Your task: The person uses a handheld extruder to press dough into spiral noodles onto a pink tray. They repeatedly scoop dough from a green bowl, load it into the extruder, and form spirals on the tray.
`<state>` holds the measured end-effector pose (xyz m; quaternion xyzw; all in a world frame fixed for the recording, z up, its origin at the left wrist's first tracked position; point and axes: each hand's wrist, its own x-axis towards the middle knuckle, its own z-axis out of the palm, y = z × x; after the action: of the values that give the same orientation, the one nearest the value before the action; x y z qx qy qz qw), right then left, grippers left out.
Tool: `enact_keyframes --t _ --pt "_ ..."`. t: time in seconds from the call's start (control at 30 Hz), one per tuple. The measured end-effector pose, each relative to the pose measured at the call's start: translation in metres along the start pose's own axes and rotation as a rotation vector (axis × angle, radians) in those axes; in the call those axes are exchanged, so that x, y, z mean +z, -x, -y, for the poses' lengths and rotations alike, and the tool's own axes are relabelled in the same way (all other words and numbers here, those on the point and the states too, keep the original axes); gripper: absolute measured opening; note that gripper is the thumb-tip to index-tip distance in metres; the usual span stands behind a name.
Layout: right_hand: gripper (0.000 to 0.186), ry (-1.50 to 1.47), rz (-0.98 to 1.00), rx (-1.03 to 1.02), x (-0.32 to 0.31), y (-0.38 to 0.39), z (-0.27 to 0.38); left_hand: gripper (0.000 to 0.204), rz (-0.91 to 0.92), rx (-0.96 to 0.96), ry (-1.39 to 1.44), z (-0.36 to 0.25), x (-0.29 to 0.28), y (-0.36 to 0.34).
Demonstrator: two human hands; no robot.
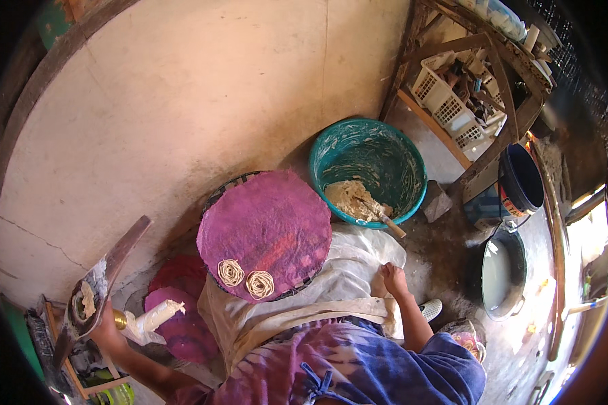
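The left hand [107, 329] is closed around a dough press [91, 297], a long-handled tool with a lump of pale dough in its cup and a white strand-coated nozzle [157, 316] sticking out toward the lap. The right hand [393, 278] rests on the white cloth [358, 260], fingers loosely curled and holding nothing. On the round purple mat [267, 229] on the lap lie two noodle coils [245, 278], side by side near its front edge. To press well, I judge, bring the nozzle over bare mat beside the coils (not over them) and squeeze steadily while circling. More dough waits in the green tub [368, 169].
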<state>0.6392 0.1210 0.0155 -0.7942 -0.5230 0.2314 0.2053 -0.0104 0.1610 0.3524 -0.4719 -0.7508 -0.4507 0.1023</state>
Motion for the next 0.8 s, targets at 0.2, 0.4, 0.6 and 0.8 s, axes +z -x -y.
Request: enact_keyframes --t 0.2,0.4,0.6,0.8 --pt "0.03 -0.069 0.158 0.132 -0.022 0.003 0.016 0.05 -0.038 -0.183 0.094 0.017 -0.001 0.015" --pt "0.031 0.114 0.191 -0.038 -0.009 0.005 0.006 0.044 -0.047 -0.083 0.077 0.051 0.008 0.007" --pt "0.029 0.065 0.072 0.084 0.0 -0.003 0.034 0.041 -0.14 0.213 -0.214 0.053 0.024 0.01" --pt "0.048 0.67 0.374 -0.15 -0.041 -0.005 0.157 0.039 -0.202 0.007 0.126 0.029 0.027 0.037"
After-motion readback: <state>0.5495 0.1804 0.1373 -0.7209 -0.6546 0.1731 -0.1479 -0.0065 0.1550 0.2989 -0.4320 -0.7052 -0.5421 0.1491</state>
